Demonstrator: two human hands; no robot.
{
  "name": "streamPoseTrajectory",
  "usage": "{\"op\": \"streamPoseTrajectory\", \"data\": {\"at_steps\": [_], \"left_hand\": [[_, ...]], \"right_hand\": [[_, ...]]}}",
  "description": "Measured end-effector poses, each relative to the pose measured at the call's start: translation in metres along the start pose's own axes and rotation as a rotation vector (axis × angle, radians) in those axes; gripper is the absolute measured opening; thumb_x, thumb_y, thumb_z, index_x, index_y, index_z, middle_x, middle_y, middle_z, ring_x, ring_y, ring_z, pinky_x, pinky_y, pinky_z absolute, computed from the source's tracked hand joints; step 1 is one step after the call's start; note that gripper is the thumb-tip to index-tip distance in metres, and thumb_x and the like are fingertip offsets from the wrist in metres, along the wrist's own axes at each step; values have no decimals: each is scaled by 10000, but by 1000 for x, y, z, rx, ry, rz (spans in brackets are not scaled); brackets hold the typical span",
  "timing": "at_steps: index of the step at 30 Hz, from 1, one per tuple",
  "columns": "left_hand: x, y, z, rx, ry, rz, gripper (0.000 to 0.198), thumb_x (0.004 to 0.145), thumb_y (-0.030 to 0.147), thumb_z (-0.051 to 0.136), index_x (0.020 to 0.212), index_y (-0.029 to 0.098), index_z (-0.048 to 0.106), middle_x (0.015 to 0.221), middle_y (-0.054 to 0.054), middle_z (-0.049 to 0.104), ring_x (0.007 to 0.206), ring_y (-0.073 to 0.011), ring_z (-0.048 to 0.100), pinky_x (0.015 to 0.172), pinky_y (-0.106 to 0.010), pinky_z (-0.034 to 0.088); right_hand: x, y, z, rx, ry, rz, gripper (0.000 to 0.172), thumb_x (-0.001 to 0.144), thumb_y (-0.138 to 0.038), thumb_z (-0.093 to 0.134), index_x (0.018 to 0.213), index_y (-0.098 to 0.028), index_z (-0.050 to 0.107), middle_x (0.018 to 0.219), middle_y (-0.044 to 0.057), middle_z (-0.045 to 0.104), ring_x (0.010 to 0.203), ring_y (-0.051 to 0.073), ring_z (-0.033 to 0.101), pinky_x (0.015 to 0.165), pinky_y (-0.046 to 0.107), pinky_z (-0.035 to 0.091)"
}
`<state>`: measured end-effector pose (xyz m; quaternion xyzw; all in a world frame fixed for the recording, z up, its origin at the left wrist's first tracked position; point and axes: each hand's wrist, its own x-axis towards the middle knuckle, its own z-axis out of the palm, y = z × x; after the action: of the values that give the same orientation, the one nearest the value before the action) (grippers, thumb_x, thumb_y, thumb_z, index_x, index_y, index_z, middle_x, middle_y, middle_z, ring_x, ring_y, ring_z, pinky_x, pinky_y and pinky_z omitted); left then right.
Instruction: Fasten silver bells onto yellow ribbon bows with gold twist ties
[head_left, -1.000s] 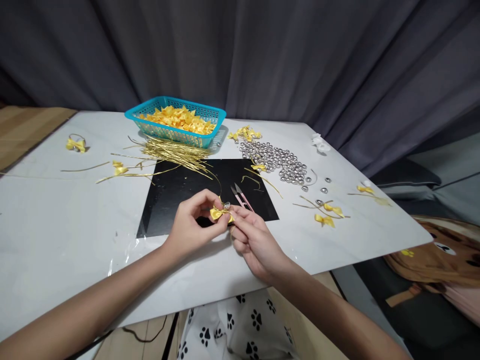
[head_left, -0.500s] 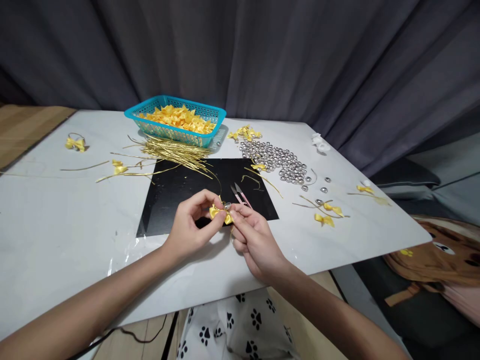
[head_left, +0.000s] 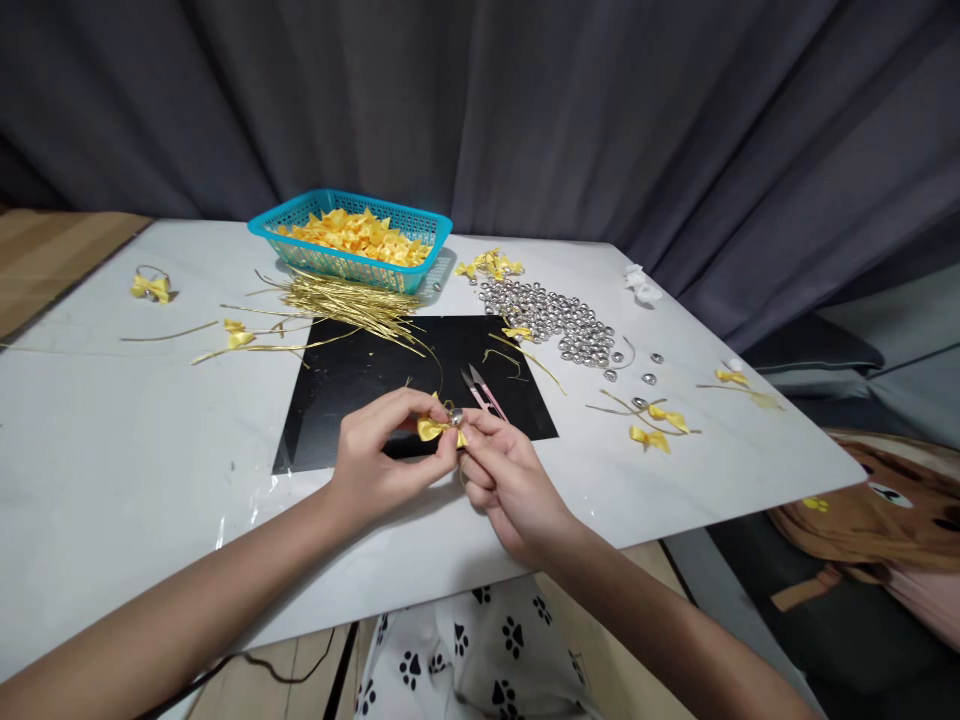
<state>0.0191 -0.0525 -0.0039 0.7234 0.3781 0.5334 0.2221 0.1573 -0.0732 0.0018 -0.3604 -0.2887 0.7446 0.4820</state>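
Between both hands, over the near edge of a black mat (head_left: 352,400), is a yellow ribbon bow (head_left: 430,429) with a silver bead (head_left: 456,416) at its middle. My left hand (head_left: 390,440) pinches the bow from the left with thumb and fingers. From the right, my right hand (head_left: 506,470) is closed on the bow's other side; a thin gold wire shows near its fingertips, partly hidden. Small scissors (head_left: 486,393) with pink handles lie on the mat just beyond my right hand.
A blue basket (head_left: 259,228) of yellow bows stands at the back, with a bundle of gold wires (head_left: 352,305) before it. Silver beads (head_left: 551,318) are heaped right of the mat. Loose bows (head_left: 649,439) and wire pieces lie right; a finished-looking bow (head_left: 151,288) sits far left.
My left thumb and fingers have shifted slightly on the bow, and more of the silver bead now shows. The right hand stays almost in place.
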Motion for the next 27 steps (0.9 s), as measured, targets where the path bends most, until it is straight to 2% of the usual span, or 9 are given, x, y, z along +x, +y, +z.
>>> {"op": "streamPoseTrajectory", "data": {"at_steps": [5,8,11,14,18,20,27], "left_hand": [[2,-3,-1,31,2,71,139,666,117,665,743,221,614,710,-2,669,605,-123,576,572,-242,450],[5,-4,0,81,24,190,108,680,112,645,735,198,609,669,-5,663,560,-107,567,527,-219,457],[7,-4,0,130,26,234,88,693,100,623,726,175,590,632,6,639,513,-77,537,490,-181,458],[8,-5,0,92,13,122,72,685,109,629,708,156,579,636,8,637,506,-65,548,470,-151,466],[10,-5,0,-89,-32,-97,64,673,125,636,714,133,588,654,-2,635,536,-77,576,483,-150,495],[11,-5,0,-159,-56,-161,71,663,128,639,719,126,596,669,-8,631,542,-80,574,494,-159,506],[11,-3,-2,-217,-73,-170,70,641,115,639,711,120,631,681,-27,650,558,-93,583,510,-174,515]], "right_hand": [[0,0,-3,32,-1,7,184,727,-273,657,836,-159,562,516,-104,293,398,5,115,365,162,79],[2,1,-4,11,28,-4,145,762,-270,622,835,-173,543,514,-105,291,388,7,131,353,152,97],[3,2,-5,-43,41,-28,117,794,-268,591,844,-193,517,567,-92,392,361,-3,175,336,149,126],[4,1,-5,-96,42,-58,111,805,-264,579,851,-200,502,642,-74,471,351,-9,214,324,149,153],[3,0,-5,-120,57,-43,143,786,-272,607,860,-193,513,611,-84,411,369,-4,194,325,144,151],[3,0,-6,-130,54,-40,159,772,-276,625,859,-186,528,596,-87,373,385,0,180,330,143,141],[1,-2,-6,-147,-8,-44,159,757,-282,638,835,-181,544,579,-88,354,402,5,150,349,160,95]]}}
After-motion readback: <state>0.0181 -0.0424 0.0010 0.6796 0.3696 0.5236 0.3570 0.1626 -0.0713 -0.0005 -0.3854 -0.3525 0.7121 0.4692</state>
